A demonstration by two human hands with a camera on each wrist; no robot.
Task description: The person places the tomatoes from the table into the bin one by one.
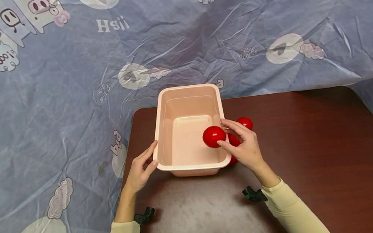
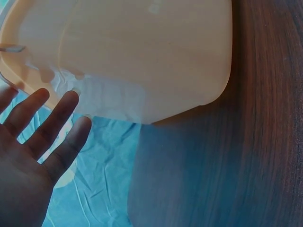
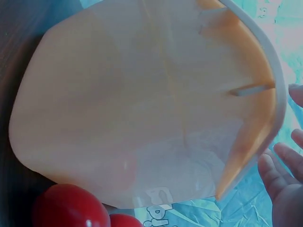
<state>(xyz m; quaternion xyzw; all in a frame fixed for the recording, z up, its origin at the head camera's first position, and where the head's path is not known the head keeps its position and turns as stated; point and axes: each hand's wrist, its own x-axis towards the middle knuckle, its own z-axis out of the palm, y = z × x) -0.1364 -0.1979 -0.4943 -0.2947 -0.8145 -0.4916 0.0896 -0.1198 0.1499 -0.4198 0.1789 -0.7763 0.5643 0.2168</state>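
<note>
A peach plastic basin (image 1: 196,167), deep and rectangular, is between the two hands in the head view. My left hand (image 1: 139,171) touches its left rim near the front corner with extended fingers; in the left wrist view the left hand (image 2: 42,142) shows spread fingers beside the basin wall (image 2: 156,52). At the right rim, my right hand (image 1: 244,144) holds a shiny red ball (image 1: 214,137) between thumb and fingers, over the basin's inner right side. The right wrist view shows the right hand's fingers (image 3: 272,175) by the rim; the held ball is hidden there.
More red balls lie right of the basin: one farther back (image 1: 245,123), others partly covered by hand and basin. A red ball (image 3: 71,208) shows beside the basin wall. The dark brown table (image 1: 316,147) extends right. A blue printed sheet (image 1: 177,43) hangs behind and left.
</note>
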